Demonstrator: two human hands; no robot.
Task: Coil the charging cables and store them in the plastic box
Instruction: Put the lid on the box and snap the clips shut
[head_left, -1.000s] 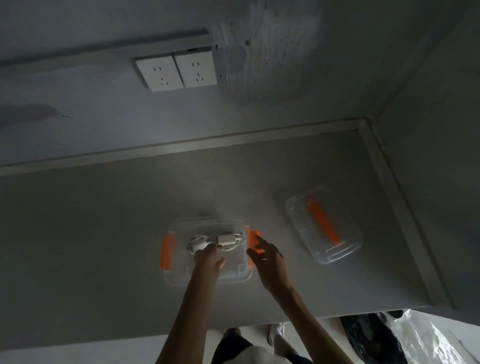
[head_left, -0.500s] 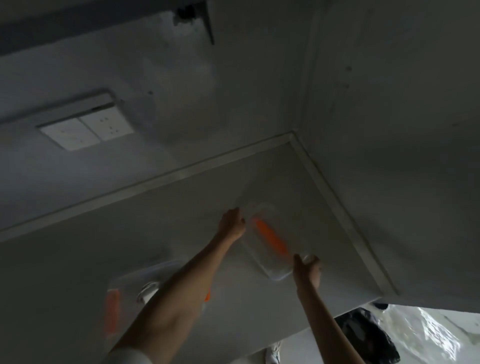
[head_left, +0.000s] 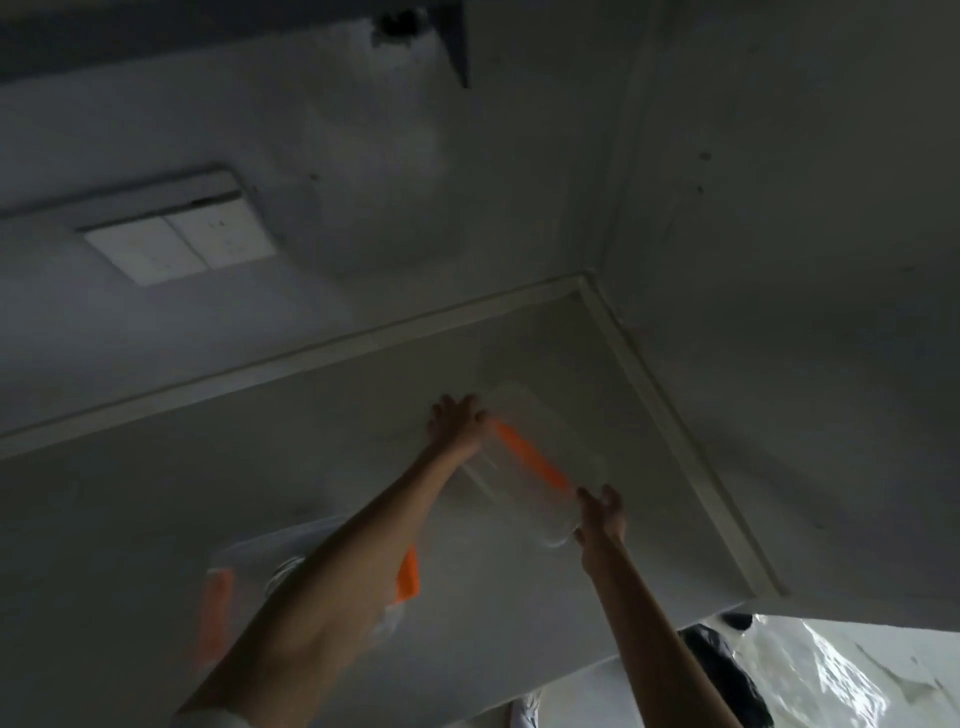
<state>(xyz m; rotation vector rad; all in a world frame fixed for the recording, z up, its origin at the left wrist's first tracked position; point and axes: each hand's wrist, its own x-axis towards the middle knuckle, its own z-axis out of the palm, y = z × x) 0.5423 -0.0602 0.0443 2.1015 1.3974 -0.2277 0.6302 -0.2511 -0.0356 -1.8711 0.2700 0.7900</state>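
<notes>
Finding one: your left hand (head_left: 457, 422) is curled over the far end of the clear plastic lid (head_left: 524, 486), beside the start of its orange handle strip (head_left: 535, 458). Your right hand (head_left: 602, 512) sits against the near end. Its fingers are partly bent at the rim, but blur prevents confirming a closed grip there. Taking both short ends is the sensible hold, since a wide, thin lid carried that way stays level and will not twist.

Finding two: the lid lies well apart from the clear plastic box (head_left: 260, 545), toward the corner of the grey tabletop (head_left: 156, 509).

Finding three: the box stands near the table's front edge, its orange latches (head_left: 214, 618) swung outward, which leaves the rim free to receive the lid. Your left forearm crosses over it and hides most of the interior. A pale coil (head_left: 283, 570) shows inside, apparently white charging cable, though it is too blurred to verify.

Assessment: storage appears done and closing is the step in hand. Check that no cable loop rides over the rim before seating the lid.
</notes>
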